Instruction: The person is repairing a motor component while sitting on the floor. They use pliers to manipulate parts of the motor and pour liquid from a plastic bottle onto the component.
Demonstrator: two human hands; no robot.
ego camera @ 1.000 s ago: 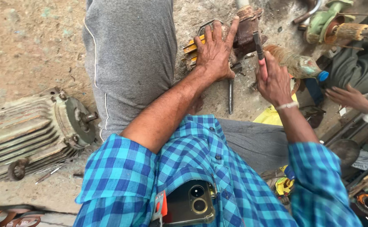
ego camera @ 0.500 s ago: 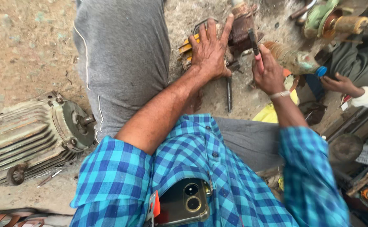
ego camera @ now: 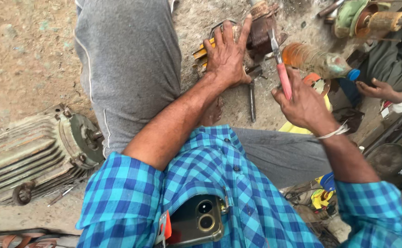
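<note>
1. Left hand (ego camera: 228, 57) lies spread, palm down, on a rusty part (ego camera: 260, 30) on the ground; fingers open and pressing, not curled round it.
2. Right hand (ego camera: 302, 103) is closed round the red handles of pliers (ego camera: 280, 64); the metal tip points up and touches or nearly touches the rusty part at its right edge. Jaw state too small to tell.
3. The rusty part sits on the dirt floor (ego camera: 22, 55), at the top of the view, just beyond the person's grey-trousered knee (ego camera: 127, 69). Yellow strips (ego camera: 201, 50) show under the left hand.
4. A dark metal rod (ego camera: 252, 98) lies on the floor between the two hands.
5. Step in hand, judged: bracing the part with the left hand while working at it with the pliers tip.
6. Next move would call for a firm downward hold by the left hand and a steady nip and pull or twist with the pliers; a slip could bring the tip toward the left fingers.
7. Nearby: a finned motor (ego camera: 31, 156) at left, well apart; another person's hand (ego camera: 377, 89) at right, beside an orange bottle (ego camera: 315, 59).
</note>
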